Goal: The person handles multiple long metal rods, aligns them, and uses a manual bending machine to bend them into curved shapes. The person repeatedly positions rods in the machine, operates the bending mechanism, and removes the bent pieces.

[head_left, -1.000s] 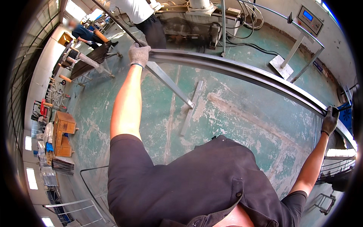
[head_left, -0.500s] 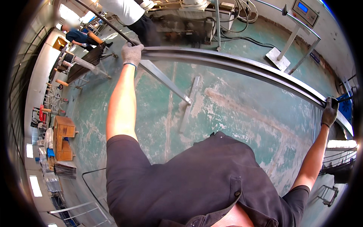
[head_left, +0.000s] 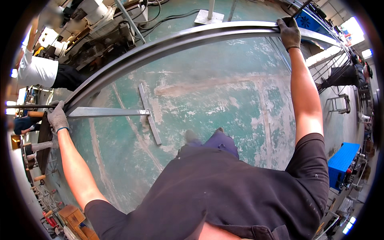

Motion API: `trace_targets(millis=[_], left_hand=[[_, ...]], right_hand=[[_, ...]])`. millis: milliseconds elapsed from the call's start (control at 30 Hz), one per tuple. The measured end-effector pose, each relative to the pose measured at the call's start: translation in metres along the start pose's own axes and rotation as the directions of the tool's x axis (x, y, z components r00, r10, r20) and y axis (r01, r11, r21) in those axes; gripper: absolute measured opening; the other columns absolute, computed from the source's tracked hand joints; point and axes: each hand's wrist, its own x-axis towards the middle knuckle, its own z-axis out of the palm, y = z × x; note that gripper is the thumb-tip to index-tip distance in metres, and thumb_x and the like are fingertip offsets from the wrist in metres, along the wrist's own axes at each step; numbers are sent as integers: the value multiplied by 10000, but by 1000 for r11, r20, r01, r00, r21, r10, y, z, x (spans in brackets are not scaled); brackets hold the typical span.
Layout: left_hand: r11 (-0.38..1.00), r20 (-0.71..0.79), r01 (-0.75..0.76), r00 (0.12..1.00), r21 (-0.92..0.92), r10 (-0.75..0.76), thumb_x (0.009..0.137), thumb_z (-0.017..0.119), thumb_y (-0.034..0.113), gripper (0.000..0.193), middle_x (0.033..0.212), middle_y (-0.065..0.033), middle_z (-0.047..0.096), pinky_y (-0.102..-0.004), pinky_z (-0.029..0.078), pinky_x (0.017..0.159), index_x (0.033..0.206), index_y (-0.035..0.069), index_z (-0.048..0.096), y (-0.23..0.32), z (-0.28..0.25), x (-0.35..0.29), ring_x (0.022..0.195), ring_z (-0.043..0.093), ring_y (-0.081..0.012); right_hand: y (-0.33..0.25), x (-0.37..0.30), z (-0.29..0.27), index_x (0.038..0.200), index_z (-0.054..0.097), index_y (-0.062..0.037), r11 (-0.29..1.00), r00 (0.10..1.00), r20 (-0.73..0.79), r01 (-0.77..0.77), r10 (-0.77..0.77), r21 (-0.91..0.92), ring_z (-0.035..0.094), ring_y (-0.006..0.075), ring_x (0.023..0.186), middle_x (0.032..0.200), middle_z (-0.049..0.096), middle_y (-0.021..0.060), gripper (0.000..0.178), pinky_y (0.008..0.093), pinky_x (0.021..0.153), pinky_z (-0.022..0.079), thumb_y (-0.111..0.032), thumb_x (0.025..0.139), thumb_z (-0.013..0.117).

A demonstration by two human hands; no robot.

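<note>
A long grey metal rail (head_left: 176, 40) bows across the view in front of me, between my outstretched arms. At its left end my gloved left hand (head_left: 58, 117) is closed round a thin dark metal bar (head_left: 30, 106), which sticks out past the hand to the left. My gloved right hand (head_left: 289, 34) is closed at the rail's far right part, where a dark bar end pokes out beyond the fingers. Whether it is one bar running along the rail between both hands, I cannot tell. Both palms are hidden.
Under the rail's left end is a steel stand leg (head_left: 108, 112) with a flat foot bar (head_left: 153, 126) on the green floor. A person in a white shirt (head_left: 39, 72) is at the far left. Cables, a white base plate (head_left: 208, 17) and a blue bench (head_left: 343, 163) stand around.
My view has swung to the right, so the rail, stand and both hands appear farther left. Both hands keep their grip at the rail's two ends.
</note>
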Motion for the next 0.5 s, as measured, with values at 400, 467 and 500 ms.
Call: trace_targets(millis=[400,467,500], left_hand=[[999,-21,23,1000,37,-22,836,800,80,200,991,-63,723,-348,529,854,1009,24,718,-9,12,27,903,664,-189],[996,-9,35,999,79,-34,835,798,79,228,996,-66,720,-346,531,853,1037,14,716,-39,-29,35,904,661,-193],[998,-17,43,999,50,-42,835,799,78,230,995,-66,718,-345,532,852,1039,12,716,-43,-20,36,904,661,-193]], right_hand=[[22,-3,-3,1145,680,-54,720,926,217,376,-308,-583,705,310,950,1017,728,163,280,405,810,553,-261,957,668],[-45,-13,-1,1170,644,-33,979,994,-47,-90,101,183,710,295,987,1053,740,151,315,391,869,547,-258,954,691],[-38,-9,-6,1157,639,-36,957,987,36,-162,158,241,712,279,1007,1055,745,144,280,396,879,544,-221,955,696]])
